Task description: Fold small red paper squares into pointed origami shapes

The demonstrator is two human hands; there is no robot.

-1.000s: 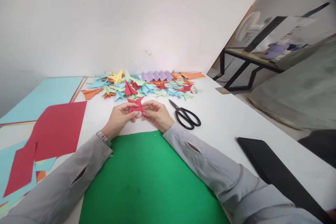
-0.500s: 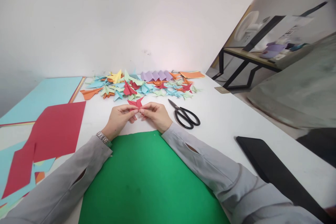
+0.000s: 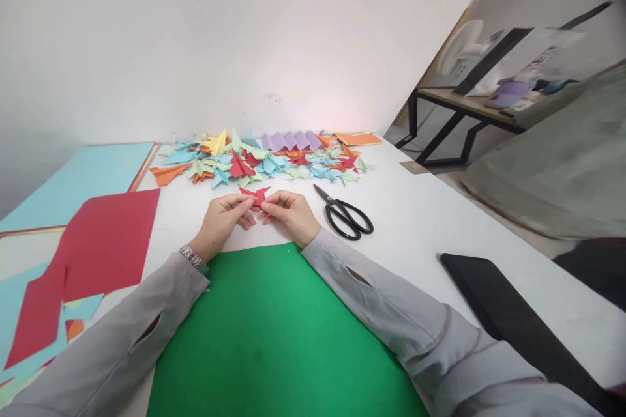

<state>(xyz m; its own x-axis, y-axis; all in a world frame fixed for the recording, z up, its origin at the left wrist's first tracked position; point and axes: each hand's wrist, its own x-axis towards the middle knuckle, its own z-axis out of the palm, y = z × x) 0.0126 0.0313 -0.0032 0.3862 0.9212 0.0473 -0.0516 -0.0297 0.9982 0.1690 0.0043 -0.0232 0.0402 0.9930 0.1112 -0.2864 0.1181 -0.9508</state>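
At the near edge, a matte green sheet (image 3: pixel 278 332) is cut off by the frame and partly covered by two grey sleeves (image 3: pixel 107 352), each with a slit near the cuff; to the right lies a flat black object (image 3: pixel 518 319) with rounded corners, partly hidden by the right arm; to the left, a red sheet (image 3: pixel 115 234) overlaps pale blue paper and scraps, which run out of view. A metal-link band (image 3: pixel 194 259) circles the left wrist, its face out of sight.

Just beyond the green sheet, the left hand (image 3: pixel 222 221) and the right hand (image 3: pixel 292 214) each pinch the red folded paper (image 3: pixel 257 195) between thumb and fingers; its pointed tips rise between them, while the fingers hide its lower part; whether it touches the white table (image 3: pixel 405 221) cannot be told.

Black-handled scissors (image 3: pixel 349 216) lie right of the right hand, blades together; farther on, a crowded heap of angular folded papers (image 3: pixel 271 163), many overlapped, sits before purple pleated paper (image 3: pixel 292 141) and a rectangular orange stack (image 3: pixel 359 139); behind rises a smudged white wall (image 3: pixel 274 26); far right, on a wood-topped bench (image 3: pixel 464 103), dark lettering is too blurred to read surely.
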